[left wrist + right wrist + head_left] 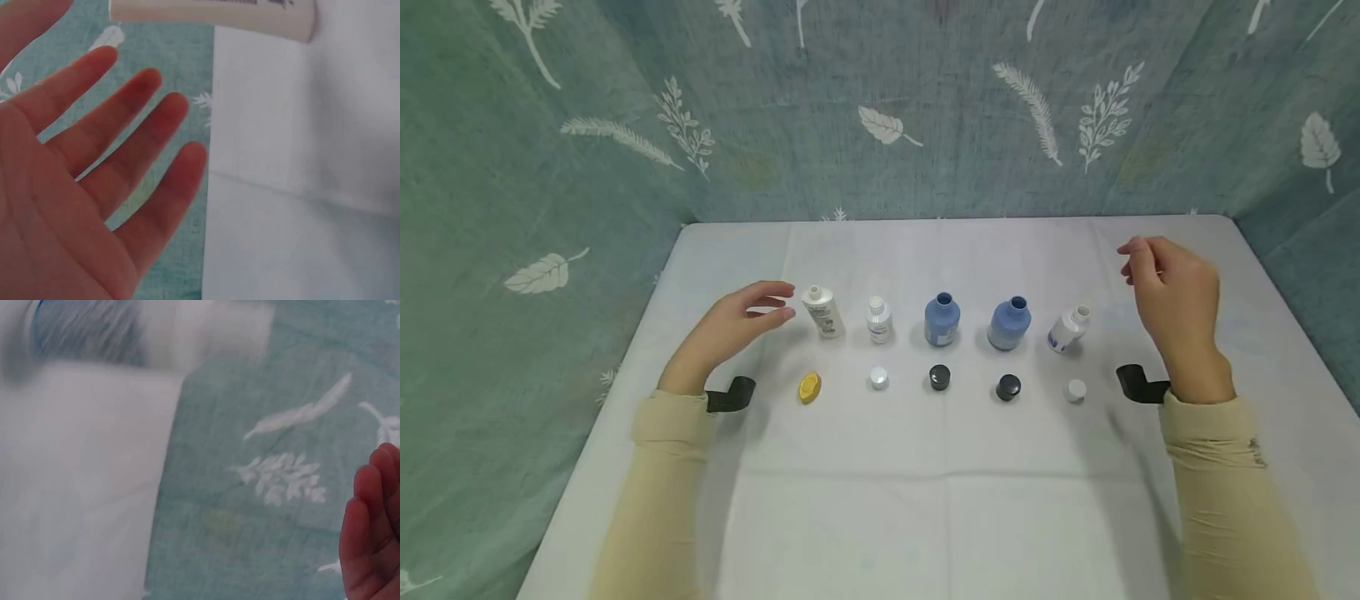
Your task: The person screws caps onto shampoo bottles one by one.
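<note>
We see the left hand (730,329), empty, beside a slim white bottle (825,313) toward the cloth-covered worktop's (880,533) left edge; the left wrist view alone shows its fingers fanned. Our right hand (1180,292), loosely curled, grasps nothing near the far right corner.

The head camera is looking forward and down from well back, covering the table (880,525), the cloth (820,167) behind it, the left hand (730,333) and the right hand (1183,296). The left wrist camera is facing that hand's inner side at close range, turned sideways, with the leftmost bottle (250,14) at its top edge. The right wrist camera, likewise turned, is catching fingers (356,540) at its right edge and the rightmost bottle (169,337), blurred, on top. Each is sharing its bottle with the head view.
</note>
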Motion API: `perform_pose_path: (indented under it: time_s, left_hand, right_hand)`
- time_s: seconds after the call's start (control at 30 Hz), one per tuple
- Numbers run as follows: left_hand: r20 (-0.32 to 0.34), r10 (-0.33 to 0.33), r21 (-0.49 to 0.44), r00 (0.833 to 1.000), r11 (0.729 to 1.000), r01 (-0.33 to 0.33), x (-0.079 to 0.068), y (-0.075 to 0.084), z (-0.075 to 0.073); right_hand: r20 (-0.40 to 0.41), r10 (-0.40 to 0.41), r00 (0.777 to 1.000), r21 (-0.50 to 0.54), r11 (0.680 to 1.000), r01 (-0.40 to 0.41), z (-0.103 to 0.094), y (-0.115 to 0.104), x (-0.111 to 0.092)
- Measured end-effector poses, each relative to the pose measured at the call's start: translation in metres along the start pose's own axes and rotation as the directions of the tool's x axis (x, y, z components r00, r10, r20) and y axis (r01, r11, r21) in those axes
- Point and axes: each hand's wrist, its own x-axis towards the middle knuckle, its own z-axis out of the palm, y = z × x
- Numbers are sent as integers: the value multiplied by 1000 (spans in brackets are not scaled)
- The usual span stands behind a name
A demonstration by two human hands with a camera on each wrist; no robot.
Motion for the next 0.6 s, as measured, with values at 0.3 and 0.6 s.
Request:
perform_pose_path:
  time_s: [0.3, 0.6]
  left_hand:
    - [84, -17, -193, 996, 981, 33, -12, 12, 15]
    - [8, -24, -301, 1000, 953, 25, -6, -5, 25]
  right_hand:
    - [57, -228, 972, 243, 947, 208, 21, -51, -12]
    - [455, -318, 832, 377, 915, 143, 48, -95, -22]
